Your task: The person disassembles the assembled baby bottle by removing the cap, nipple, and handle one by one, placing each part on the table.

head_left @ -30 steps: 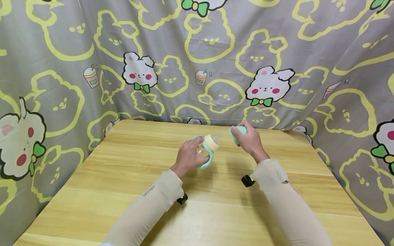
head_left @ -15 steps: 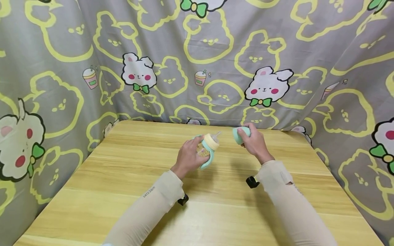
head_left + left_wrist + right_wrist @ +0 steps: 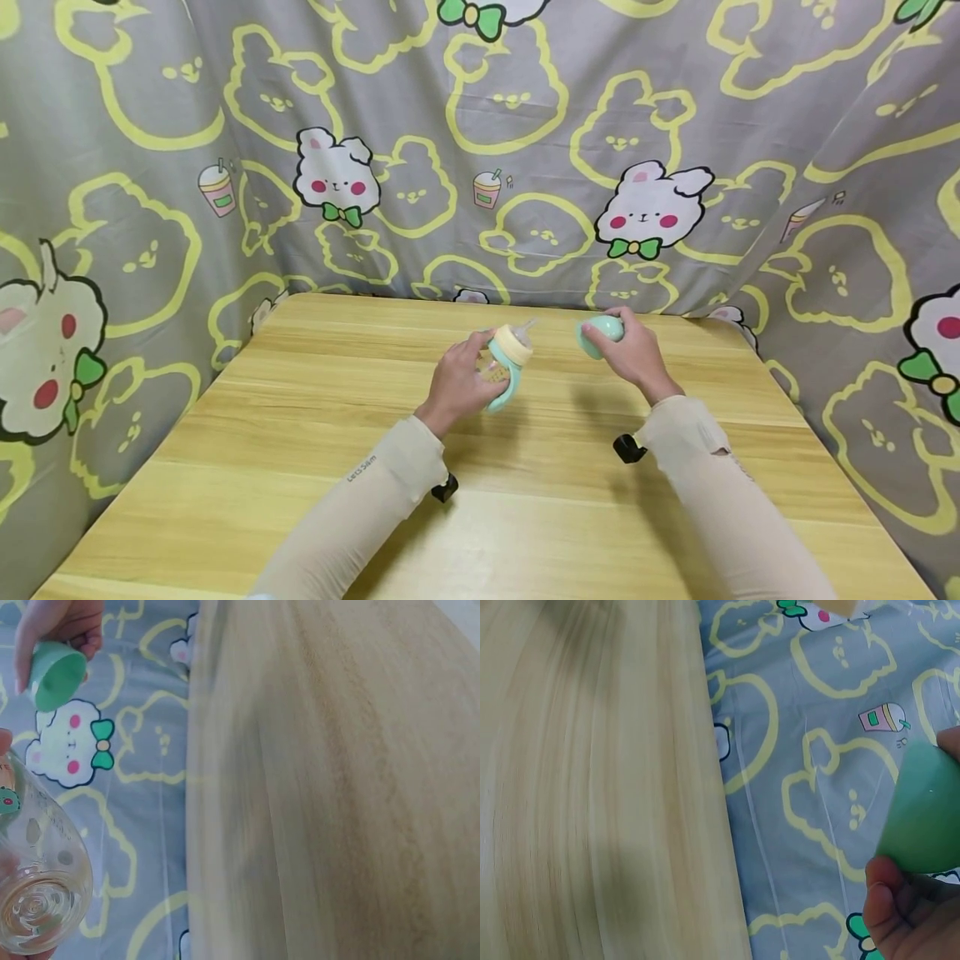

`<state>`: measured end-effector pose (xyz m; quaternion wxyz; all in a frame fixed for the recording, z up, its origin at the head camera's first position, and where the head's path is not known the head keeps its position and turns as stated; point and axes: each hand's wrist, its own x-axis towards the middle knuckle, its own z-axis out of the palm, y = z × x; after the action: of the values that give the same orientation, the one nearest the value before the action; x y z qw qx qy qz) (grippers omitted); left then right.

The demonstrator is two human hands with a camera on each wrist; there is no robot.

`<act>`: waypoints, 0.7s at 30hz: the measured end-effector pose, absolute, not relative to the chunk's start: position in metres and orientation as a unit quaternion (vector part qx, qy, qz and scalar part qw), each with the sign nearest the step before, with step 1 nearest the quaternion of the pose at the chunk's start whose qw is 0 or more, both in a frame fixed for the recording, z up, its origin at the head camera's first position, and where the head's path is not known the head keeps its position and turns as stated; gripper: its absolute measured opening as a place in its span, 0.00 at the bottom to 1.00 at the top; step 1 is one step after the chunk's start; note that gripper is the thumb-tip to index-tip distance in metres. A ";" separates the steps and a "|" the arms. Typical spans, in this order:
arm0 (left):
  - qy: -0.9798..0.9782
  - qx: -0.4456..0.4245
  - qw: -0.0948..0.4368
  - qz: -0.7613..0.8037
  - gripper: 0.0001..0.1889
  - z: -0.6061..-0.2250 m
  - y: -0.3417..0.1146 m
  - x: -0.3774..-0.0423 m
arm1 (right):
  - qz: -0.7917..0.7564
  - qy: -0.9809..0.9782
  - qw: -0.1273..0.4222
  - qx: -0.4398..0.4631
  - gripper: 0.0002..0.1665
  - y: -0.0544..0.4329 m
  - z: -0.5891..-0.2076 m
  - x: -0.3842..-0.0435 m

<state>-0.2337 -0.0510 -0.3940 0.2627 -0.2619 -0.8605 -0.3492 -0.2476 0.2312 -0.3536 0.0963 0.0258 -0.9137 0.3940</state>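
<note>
My left hand (image 3: 459, 379) grips a clear baby bottle (image 3: 492, 368) with a cream collar, mint handles and a bare nipple that tips up to the right. The bottle's see-through base (image 3: 37, 904) shows at the lower left of the left wrist view. To the right, my right hand (image 3: 633, 350) holds a mint-green bottle cap (image 3: 602, 333) between thumb and fingers, apart from the bottle. Its hollow opening (image 3: 64, 679) faces the camera in the left wrist view. The cap's smooth outer side (image 3: 926, 814) appears at the right edge of the right wrist view. Both things are held above the table.
A wood-grain table (image 3: 315, 450) spreads beneath both arms. Behind it and at both sides hangs a grey curtain (image 3: 420, 100) printed with bears and rabbits. Small black wrist cameras (image 3: 628, 448) hang under the beige sleeves.
My right hand has drawn the cap to the right and slightly toward me, widening the gap from the bottle. The left hand and bottle have stayed nearly in place.
</note>
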 end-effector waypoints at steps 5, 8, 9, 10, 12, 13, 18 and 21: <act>-0.863 -0.253 0.263 -0.350 0.34 -0.392 -0.052 -0.232 | 0.391 -0.915 0.096 0.023 0.41 0.239 -0.356 -0.246; -0.865 -0.248 0.262 -0.349 0.35 -0.392 -0.052 -0.232 | 0.386 -0.917 0.094 0.017 0.43 0.244 -0.358 -0.245; -0.865 -0.248 0.262 -0.348 0.35 -0.393 -0.052 -0.232 | 0.383 -0.919 0.094 0.014 0.44 0.246 -0.359 -0.245; -0.865 -0.247 0.262 -0.348 0.35 -0.393 -0.052 -0.232 | 0.381 -0.920 0.094 0.011 0.44 0.248 -0.360 -0.245; -0.865 -0.248 0.264 -0.348 0.35 -0.393 -0.053 -0.233 | 0.376 -0.922 0.094 0.008 0.44 0.253 -0.362 -0.244; -0.863 -0.250 0.266 -0.349 0.35 -0.394 -0.052 -0.233 | 0.372 -0.923 0.096 0.006 0.44 0.255 -0.363 -0.244; -0.857 -0.253 0.275 -0.353 0.35 -0.394 -0.052 -0.233 | 0.362 -0.926 0.104 0.001 0.42 0.265 -0.368 -0.241; -0.856 -0.253 0.279 -0.355 0.35 -0.393 -0.051 -0.233 | 0.365 -0.926 0.100 -0.002 0.41 0.270 -0.371 -0.239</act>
<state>-0.2332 -0.0515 -0.3933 0.2785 -0.2528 -0.8557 -0.3553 -0.2389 0.2702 -0.3711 0.1002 -0.0015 -0.9258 0.3645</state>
